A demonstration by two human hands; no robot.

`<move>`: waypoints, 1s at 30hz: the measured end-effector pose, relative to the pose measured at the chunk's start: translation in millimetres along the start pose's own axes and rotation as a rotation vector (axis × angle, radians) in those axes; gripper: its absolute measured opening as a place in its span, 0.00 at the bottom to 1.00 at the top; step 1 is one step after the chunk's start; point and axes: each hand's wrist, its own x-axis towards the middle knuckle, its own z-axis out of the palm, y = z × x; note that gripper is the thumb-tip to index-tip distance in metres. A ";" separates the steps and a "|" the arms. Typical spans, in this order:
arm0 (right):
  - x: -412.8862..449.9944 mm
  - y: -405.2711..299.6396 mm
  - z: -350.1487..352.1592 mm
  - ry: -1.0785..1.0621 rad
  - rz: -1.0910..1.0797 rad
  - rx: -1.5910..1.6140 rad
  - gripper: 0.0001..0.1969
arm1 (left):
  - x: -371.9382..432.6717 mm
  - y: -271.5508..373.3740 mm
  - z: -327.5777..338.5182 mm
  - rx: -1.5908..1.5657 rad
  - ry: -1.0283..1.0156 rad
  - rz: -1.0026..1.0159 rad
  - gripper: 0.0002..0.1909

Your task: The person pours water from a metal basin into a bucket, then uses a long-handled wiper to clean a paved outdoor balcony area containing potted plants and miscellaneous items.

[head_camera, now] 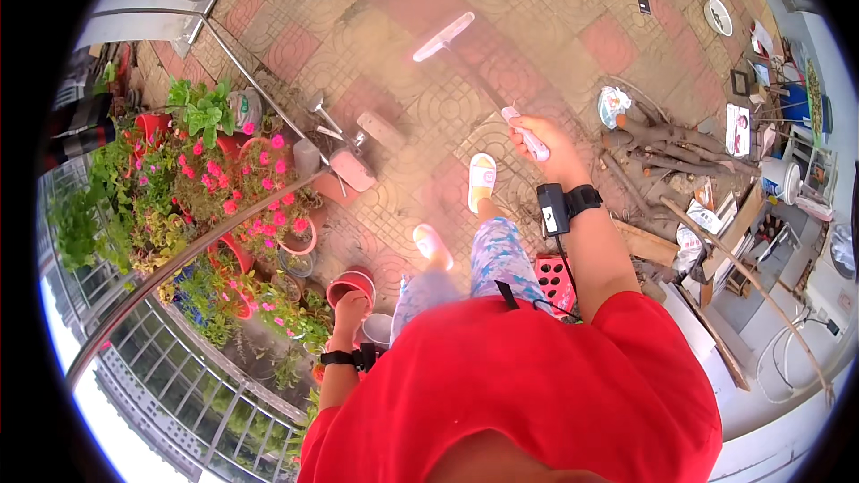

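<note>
My right hand is closed around the pale pink handle of a T-shaped tool that looks like a squeegee. Its pale crosshead points away from me over the paving; whether it touches the ground I cannot tell. Lower left, my left hand grips the rim of a red plant pot. What is inside that pot is partly hidden by my hand. A greyish-white pot stands beside it, partly covered by my clothing. Potted plants with pink flowers crowd the area left of my hand.
A metal handrail crosses the left side. Bricks and a ladle lie near its bend. Cut branches and boards are piled at right, with a long stick. Close to my leg is a red perforated crate.
</note>
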 end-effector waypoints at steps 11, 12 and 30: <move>-155.7 -11.1 -212.6 0.347 0.378 -0.135 0.11 | 67.6 16.3 40.6 0.587 -0.056 0.781 0.09; -165.0 -16.5 -217.3 0.361 0.370 -0.132 0.11 | 71.1 26.8 47.1 0.596 -0.047 0.820 0.09; -147.6 19.1 -127.4 0.264 0.035 0.012 0.08 | 112.0 118.2 24.3 0.199 -0.221 0.099 0.10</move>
